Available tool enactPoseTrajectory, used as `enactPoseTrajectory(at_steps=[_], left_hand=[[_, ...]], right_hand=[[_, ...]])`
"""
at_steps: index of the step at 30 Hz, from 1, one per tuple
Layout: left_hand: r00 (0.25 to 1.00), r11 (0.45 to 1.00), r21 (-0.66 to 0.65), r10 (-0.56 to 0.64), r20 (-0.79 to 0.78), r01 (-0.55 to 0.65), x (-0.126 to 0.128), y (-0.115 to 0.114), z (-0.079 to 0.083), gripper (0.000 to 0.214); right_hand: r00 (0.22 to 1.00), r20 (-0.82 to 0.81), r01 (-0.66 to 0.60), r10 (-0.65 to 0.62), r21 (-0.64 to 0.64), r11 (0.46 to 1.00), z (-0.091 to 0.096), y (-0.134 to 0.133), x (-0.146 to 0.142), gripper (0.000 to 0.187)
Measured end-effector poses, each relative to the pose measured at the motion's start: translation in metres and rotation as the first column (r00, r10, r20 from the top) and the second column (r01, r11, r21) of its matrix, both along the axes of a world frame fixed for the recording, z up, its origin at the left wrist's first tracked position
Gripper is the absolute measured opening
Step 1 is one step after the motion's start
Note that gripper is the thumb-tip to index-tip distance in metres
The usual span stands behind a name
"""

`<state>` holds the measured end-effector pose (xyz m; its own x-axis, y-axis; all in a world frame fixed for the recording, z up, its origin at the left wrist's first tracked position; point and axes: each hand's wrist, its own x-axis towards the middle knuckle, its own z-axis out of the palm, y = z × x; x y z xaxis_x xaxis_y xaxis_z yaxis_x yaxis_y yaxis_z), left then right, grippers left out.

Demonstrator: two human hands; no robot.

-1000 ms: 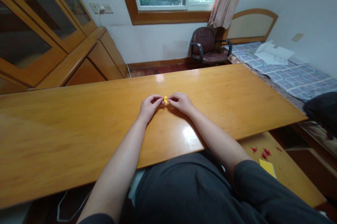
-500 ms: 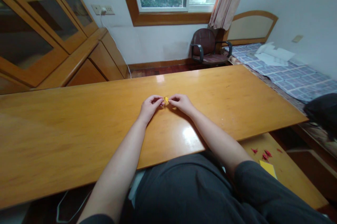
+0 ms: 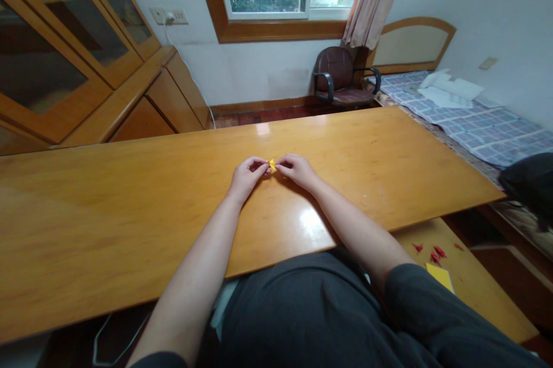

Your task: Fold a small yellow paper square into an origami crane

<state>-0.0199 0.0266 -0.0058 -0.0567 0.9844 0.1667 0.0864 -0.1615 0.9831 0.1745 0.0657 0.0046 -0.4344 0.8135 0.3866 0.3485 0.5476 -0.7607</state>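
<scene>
1. On your left, the long, glossy, yellow-brown wooden tabletop [image 3: 121, 212] looks smooth; a light piece could skid on it if you let it drop.
2. Your left hand [image 3: 247, 175] pinches the near-left edge of the work between thumb and fingers. Squeezing too hard could crush a crease, since the material looks thin.
3. The small, bright yellow, folded piece, apparently paper [image 3: 272, 164], sits between your two sets of fingertips, just over the tabletop. Its folds are too small to read, and your fingers cover part of it; a crooked fold could easily go unnoticed for the same reason.
4. Your right hand [image 3: 297, 168] pinches the piece's other side. If your hands pull unevenly against each other, it could tear or slip from the weaker pinch.
5. Your dark short sleeve [image 3: 401, 281] appears close to the lower wooden surface [image 3: 488, 299] in this view; the actual gap is unclear. A careless elbow swing could scatter the small, pointed red pieces [image 3: 439, 251] or crease the flat yellow sheet [image 3: 439, 277] near them.
</scene>
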Motion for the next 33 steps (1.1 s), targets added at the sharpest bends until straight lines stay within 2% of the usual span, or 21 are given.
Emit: enactPoseTrajectory(at_steps=[8,14,19,26,29,33], left_hand=[[1.000,1.000,-0.003,-0.001,0.009,0.001,0.004,-0.002,0.006,0.032],[0.995,0.997,0.069,0.024,-0.094,-0.017,0.004,-0.005,0.009,0.028],[0.974,0.991,0.133,0.058,-0.219,-0.029,0.003,-0.006,0.010,0.023],[0.945,0.980,0.193,0.105,-0.310,-0.046,0.001,-0.007,0.013,0.021],[0.953,0.982,0.179,0.109,-0.284,-0.059,0.001,-0.007,0.013,0.022],[0.982,0.993,0.104,0.073,-0.174,-0.055,0.001,-0.004,0.008,0.025]], right_hand=[[0.997,0.070,-0.036,0.024,0.176,0.984,0.002,-0.001,0.003,0.012],[0.994,0.096,-0.068,0.044,0.258,0.964,0.001,0.000,0.004,0.014],[0.992,0.119,-0.066,0.034,0.276,0.959,0.000,0.001,0.005,0.015],[0.991,0.130,-0.061,0.024,0.287,0.956,0.000,0.001,0.006,0.017],[0.991,0.130,-0.055,0.019,0.278,0.959,0.000,0.000,0.006,0.018],[0.991,0.129,-0.055,0.021,0.263,0.963,0.002,-0.001,0.006,0.017]])
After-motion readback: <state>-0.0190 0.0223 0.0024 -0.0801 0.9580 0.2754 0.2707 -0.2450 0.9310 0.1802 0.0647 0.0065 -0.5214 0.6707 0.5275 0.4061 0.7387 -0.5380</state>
